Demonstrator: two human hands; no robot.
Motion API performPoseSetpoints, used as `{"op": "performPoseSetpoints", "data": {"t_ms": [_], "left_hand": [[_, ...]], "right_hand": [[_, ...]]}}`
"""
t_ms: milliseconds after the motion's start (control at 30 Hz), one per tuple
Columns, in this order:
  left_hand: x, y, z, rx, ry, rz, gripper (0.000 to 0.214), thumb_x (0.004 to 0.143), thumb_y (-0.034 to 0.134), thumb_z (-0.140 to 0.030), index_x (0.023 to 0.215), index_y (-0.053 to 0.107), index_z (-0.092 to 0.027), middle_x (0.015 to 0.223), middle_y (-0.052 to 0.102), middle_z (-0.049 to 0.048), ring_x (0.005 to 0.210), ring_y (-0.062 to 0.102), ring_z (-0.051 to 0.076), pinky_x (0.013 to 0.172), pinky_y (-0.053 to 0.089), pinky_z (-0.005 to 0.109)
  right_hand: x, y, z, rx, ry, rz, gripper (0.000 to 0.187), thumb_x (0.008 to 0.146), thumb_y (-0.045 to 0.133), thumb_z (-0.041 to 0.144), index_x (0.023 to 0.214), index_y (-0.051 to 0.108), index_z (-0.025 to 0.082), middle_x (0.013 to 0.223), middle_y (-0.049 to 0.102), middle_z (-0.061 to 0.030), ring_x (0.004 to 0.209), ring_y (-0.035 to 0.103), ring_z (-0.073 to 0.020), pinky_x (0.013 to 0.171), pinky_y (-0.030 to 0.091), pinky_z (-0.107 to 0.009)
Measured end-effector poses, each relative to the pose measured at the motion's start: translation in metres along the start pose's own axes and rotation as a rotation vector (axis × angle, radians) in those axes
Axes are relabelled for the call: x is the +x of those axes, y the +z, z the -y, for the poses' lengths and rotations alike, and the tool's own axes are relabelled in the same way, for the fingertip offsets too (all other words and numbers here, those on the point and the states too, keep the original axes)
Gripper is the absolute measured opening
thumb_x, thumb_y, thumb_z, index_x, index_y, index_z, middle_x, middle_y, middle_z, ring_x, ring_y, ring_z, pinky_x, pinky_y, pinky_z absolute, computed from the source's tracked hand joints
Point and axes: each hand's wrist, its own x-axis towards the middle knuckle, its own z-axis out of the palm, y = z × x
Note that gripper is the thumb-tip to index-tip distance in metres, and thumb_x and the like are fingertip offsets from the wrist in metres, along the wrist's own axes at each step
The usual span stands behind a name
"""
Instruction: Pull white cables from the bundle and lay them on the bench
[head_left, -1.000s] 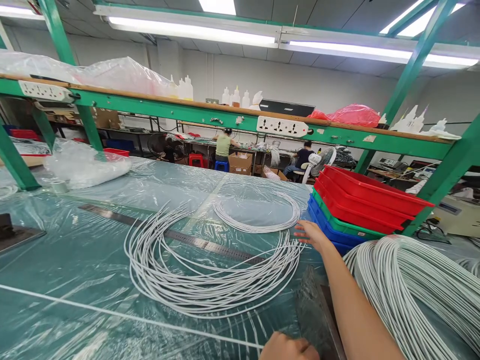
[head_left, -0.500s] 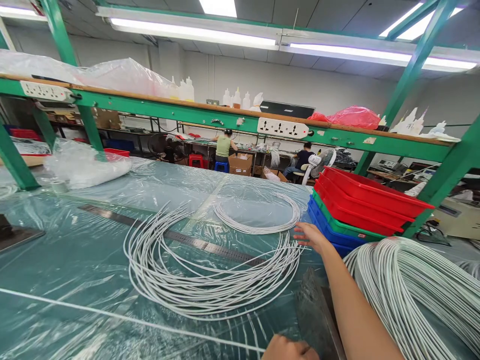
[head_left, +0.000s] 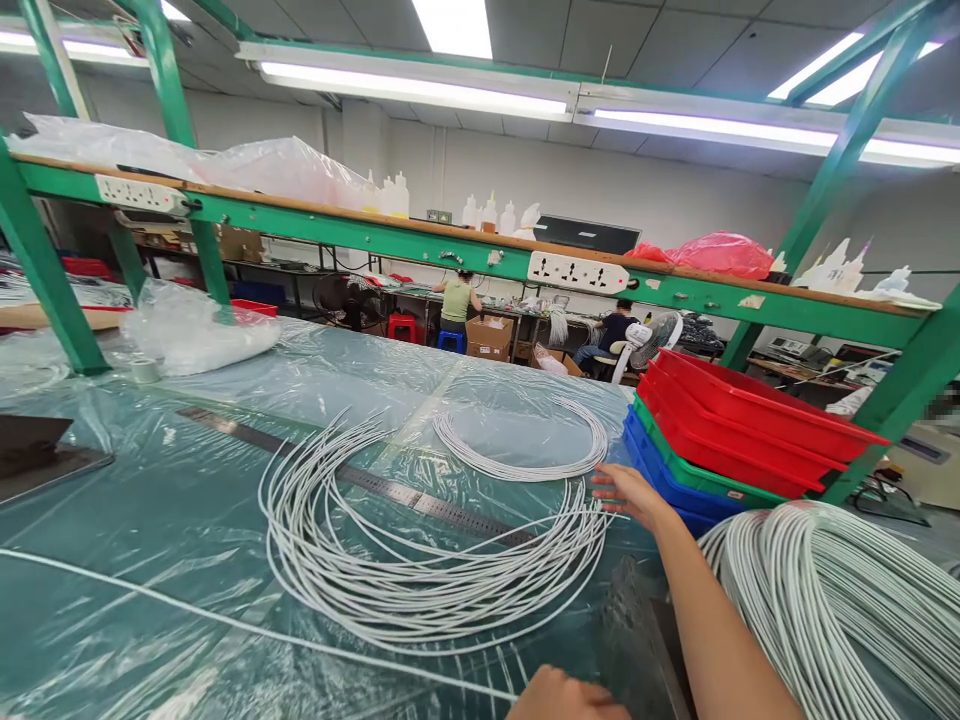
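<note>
My right hand reaches over the right end of a loose coil of white cables. Its fingers are stretched apart, close to the cable ends; whether they touch any is unclear. At the bottom edge my left hand is closed at the end of a single white cable, which runs off to the left edge. Part of this hand lies outside the view. A dark metal block stands between my hands. Behind the coil lies a smaller bundle of white cables.
A steel ruler lies under the coil on the film-covered table. Stacked red, green and blue trays and a large cable coil stand at right. A dark metal piece is at left. A green shelf beam crosses behind.
The single cable was nearly straight and now bows in a slack curve. The view has shifted slightly. My right hand stays spread by the coil's right end.
</note>
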Motion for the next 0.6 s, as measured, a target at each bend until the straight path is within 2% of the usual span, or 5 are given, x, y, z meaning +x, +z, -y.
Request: {"op": "performPoseSetpoints", "data": {"t_ms": [100,267,400,500,600], "left_hand": [[-0.003,-0.038,0.009,-0.143,-0.076,-0.210,0.009,0.092,0.052,-0.027,0.091,0.059,-0.021,0.074,0.062,-0.0030,0.057,0.052,0.009,0.049,0.026,0.020],[0.011,-0.091,0.041,-0.425,-0.364,-0.521,0.012,0.094,0.037,-0.023,0.101,0.046,-0.020,0.059,0.045,-0.0069,0.051,0.040,0.012,0.053,0.023,0.025],[0.029,-0.099,0.078,-0.541,-0.446,-0.654,0.010,0.092,0.036,-0.027,0.097,0.041,-0.021,0.057,0.040,-0.0078,0.051,0.037,0.013,0.054,0.022,0.025],[0.036,-0.096,0.090,-0.579,-0.447,-0.669,0.012,0.093,0.035,-0.032,0.092,0.042,-0.021,0.058,0.043,-0.0064,0.052,0.040,0.014,0.054,0.025,0.025],[0.039,-0.094,0.087,-0.616,-0.407,-0.661,0.015,0.092,0.037,-0.033,0.089,0.046,-0.021,0.069,0.055,-0.0020,0.061,0.049,0.014,0.058,0.032,0.025]], "right_hand": [[-0.002,0.004,0.001,-0.042,-0.020,0.119,0.014,0.097,0.053,0.023,0.088,0.060,0.015,0.083,0.064,-0.0049,0.065,0.064,-0.0160,0.049,0.049,-0.020],[-0.017,0.016,0.010,0.006,-0.093,0.569,0.029,0.089,0.067,0.039,0.077,0.059,0.014,0.072,0.060,-0.0031,0.068,0.063,-0.0187,0.062,0.053,-0.026],[-0.031,0.025,0.017,0.020,-0.145,0.870,0.043,0.078,0.076,0.054,0.080,0.061,0.014,0.074,0.062,-0.0046,0.072,0.062,-0.0205,0.073,0.052,-0.033],[-0.035,0.032,0.020,-0.045,-0.147,0.954,0.046,0.076,0.078,0.057,0.081,0.061,0.014,0.075,0.062,-0.0043,0.071,0.062,-0.0212,0.073,0.051,-0.034],[-0.034,0.038,0.019,-0.108,-0.147,0.980,0.047,0.074,0.079,0.057,0.082,0.062,0.014,0.076,0.062,-0.0039,0.072,0.061,-0.0208,0.074,0.050,-0.034]]}}
